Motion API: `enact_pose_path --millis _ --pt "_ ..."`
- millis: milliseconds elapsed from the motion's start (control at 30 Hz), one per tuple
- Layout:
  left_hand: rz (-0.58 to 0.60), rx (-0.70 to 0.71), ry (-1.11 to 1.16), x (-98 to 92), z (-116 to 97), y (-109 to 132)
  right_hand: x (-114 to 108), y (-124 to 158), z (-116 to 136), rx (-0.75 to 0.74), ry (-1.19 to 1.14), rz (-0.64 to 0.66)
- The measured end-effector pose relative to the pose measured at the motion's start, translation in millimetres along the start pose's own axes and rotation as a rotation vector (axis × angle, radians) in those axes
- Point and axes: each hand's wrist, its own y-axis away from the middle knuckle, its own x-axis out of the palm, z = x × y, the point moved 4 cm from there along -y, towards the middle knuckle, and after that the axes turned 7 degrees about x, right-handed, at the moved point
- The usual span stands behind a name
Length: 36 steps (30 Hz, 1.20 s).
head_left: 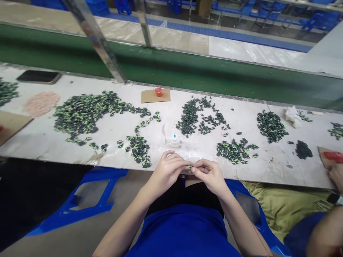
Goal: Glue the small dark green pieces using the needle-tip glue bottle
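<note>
My left hand [170, 168] and my right hand [210, 175] meet at the table's front edge. Between their fingertips they pinch a small black-and-green piece [190, 166], too small to name further. Just beyond my hands stands a small white bottle with a blue tip [175, 140]. Loose black-and-green pieces lie in a small pile [138, 150] to the left and another pile [235, 151] to the right. Farther back is a heap of dark pieces [188, 117], with little green showing.
A large heap of black-and-green pieces [85, 112] spreads over the left. At the back, a red cup [158, 92] sits on cardboard [148, 96]. A phone [39, 76] lies far left. On the right are crumpled tissue [293, 116] and a co-worker's hand [337, 176].
</note>
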Motion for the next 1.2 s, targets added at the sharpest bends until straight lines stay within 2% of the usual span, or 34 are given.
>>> enact_pose_path --millis 133,267,333,400,467,567,700,833,1033,1100,1200 --pt "0.057 -0.042 0.086 8.5 2 4 -1 8 -4 -0.074 0.211 0.022" --pt "0.092 -0.080 0.147 22.3 4 3 -13 22 0 -0.347 0.598 -0.036" --pt "0.051 -0.087 0.109 29.2 5 0 -27 27 6 -0.510 0.787 -0.160" --pt "-0.016 -0.103 0.042 36.0 7 -4 -45 28 11 -0.602 0.966 -0.344" --pt "-0.069 -0.111 -0.019 44.0 9 -11 -62 24 15 -0.602 1.132 -0.511" --pt "-0.119 -0.078 -0.078 58.6 8 -26 -80 12 17 -0.524 1.313 -0.609" --pt "-0.167 -0.055 -0.169 80.1 3 -53 -97 4 14 -0.507 1.373 -0.646" --pt "-0.100 -0.093 -0.188 101.7 3 -82 -114 3 15 -0.512 1.356 -0.654" --pt "0.089 -0.203 0.014 124.6 12 -123 -118 -13 25 -0.511 1.447 -0.421" --pt "0.113 -0.214 0.062 128.5 13 -128 -117 -20 26 -0.506 1.449 -0.369" --pt "0.110 -0.199 0.164 127.8 13 -124 -117 -25 25 -0.525 1.413 -0.382"
